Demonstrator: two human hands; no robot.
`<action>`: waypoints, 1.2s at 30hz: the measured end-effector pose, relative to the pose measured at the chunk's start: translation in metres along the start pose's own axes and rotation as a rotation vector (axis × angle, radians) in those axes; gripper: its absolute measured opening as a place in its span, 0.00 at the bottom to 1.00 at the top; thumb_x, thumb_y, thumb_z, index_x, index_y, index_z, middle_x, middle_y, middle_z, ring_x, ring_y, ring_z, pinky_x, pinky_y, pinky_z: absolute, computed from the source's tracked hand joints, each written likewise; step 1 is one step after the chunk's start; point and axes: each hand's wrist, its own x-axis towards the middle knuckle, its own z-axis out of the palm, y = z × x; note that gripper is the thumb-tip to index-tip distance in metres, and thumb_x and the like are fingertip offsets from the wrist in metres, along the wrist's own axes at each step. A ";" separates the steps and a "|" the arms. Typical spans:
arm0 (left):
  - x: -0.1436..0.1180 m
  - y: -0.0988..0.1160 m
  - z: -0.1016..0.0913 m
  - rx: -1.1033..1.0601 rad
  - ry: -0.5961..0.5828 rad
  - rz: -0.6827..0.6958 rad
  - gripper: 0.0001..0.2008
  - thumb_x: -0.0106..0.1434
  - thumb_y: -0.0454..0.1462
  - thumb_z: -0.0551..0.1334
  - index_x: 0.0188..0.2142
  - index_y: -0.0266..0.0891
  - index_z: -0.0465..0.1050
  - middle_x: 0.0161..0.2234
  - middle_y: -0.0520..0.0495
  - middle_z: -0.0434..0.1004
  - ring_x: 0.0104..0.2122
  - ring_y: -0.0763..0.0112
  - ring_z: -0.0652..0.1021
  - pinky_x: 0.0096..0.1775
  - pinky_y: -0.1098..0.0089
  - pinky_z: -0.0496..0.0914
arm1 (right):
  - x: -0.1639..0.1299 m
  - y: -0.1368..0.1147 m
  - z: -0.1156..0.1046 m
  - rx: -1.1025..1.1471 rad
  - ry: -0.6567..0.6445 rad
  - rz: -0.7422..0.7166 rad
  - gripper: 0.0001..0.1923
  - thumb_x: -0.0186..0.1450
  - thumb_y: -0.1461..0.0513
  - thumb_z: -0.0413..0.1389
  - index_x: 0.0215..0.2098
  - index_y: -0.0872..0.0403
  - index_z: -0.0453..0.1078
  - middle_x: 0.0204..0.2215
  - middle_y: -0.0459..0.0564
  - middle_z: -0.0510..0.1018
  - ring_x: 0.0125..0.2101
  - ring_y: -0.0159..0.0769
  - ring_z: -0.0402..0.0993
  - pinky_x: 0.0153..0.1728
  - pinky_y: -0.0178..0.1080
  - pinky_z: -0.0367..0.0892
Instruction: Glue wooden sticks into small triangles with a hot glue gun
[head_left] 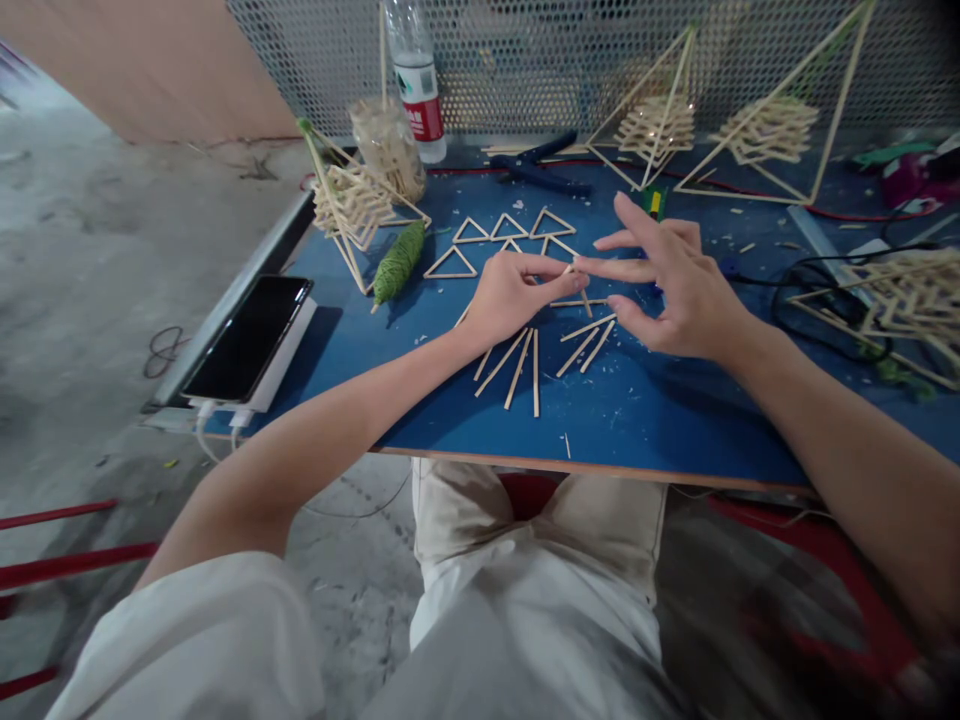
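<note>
My left hand (514, 295) is closed, pinching a thin wooden stick (586, 302) between thumb and fingertips above the blue table. Close by on the right, my right hand (671, 285) has its fingers spread, with the index fingertip at the pinched end of the stick. I cannot tell whether it grips anything. Loose wooden sticks (519, 370) fan out below my left hand, and another small group (587, 345) lies under my right. Behind my hands, several small stick triangles (508, 228) lie in rows, partly hidden by my fingers.
A green thread bundle (399, 262) and a phone on a white block (251, 340) lie left. At the back stand a jar of sticks (388, 150), a water bottle (420, 100), blue-handled pliers (544, 168) and stick frames (656, 125). Black cables (799, 290) tangle at right.
</note>
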 end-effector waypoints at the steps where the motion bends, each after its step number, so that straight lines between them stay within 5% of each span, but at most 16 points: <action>1: 0.000 0.000 0.000 -0.001 0.002 0.000 0.19 0.72 0.54 0.70 0.40 0.41 0.90 0.24 0.48 0.80 0.21 0.75 0.65 0.23 0.67 0.54 | -0.001 0.000 0.001 0.037 -0.002 0.031 0.55 0.72 0.67 0.58 0.86 0.34 0.34 0.62 0.46 0.85 0.67 0.59 0.78 0.68 0.72 0.67; 10: -0.001 0.003 0.000 -0.005 0.001 -0.020 0.18 0.70 0.53 0.72 0.39 0.41 0.91 0.25 0.48 0.81 0.21 0.76 0.63 0.24 0.68 0.54 | -0.005 0.015 0.018 0.544 0.101 0.381 0.42 0.71 0.45 0.64 0.80 0.35 0.59 0.57 0.48 0.88 0.64 0.57 0.80 0.63 0.66 0.76; 14: -0.001 0.004 0.000 -0.013 0.000 -0.016 0.16 0.70 0.51 0.72 0.38 0.41 0.91 0.26 0.48 0.82 0.21 0.76 0.63 0.24 0.68 0.54 | -0.003 0.013 0.023 0.667 0.112 0.459 0.42 0.68 0.44 0.67 0.77 0.34 0.62 0.56 0.46 0.88 0.56 0.55 0.85 0.60 0.63 0.78; 24: 0.000 0.003 0.000 -0.027 -0.017 -0.032 0.20 0.68 0.55 0.74 0.39 0.41 0.91 0.26 0.47 0.84 0.22 0.75 0.68 0.25 0.69 0.57 | -0.002 0.003 0.017 0.477 0.081 0.361 0.42 0.69 0.50 0.66 0.79 0.29 0.59 0.58 0.43 0.87 0.61 0.57 0.81 0.66 0.69 0.72; 30: -0.001 0.004 0.000 -0.022 -0.016 -0.027 0.19 0.69 0.54 0.73 0.40 0.42 0.91 0.31 0.45 0.88 0.22 0.76 0.69 0.24 0.69 0.56 | -0.001 -0.001 0.016 0.335 0.149 0.285 0.36 0.72 0.59 0.62 0.76 0.37 0.64 0.54 0.45 0.89 0.59 0.53 0.82 0.71 0.66 0.68; 36: 0.000 0.001 0.000 -0.037 -0.008 -0.008 0.14 0.70 0.50 0.74 0.42 0.44 0.92 0.39 0.44 0.91 0.23 0.76 0.70 0.25 0.69 0.59 | -0.001 0.007 0.021 0.298 0.265 0.413 0.33 0.70 0.60 0.64 0.71 0.39 0.67 0.48 0.46 0.90 0.48 0.51 0.85 0.58 0.63 0.76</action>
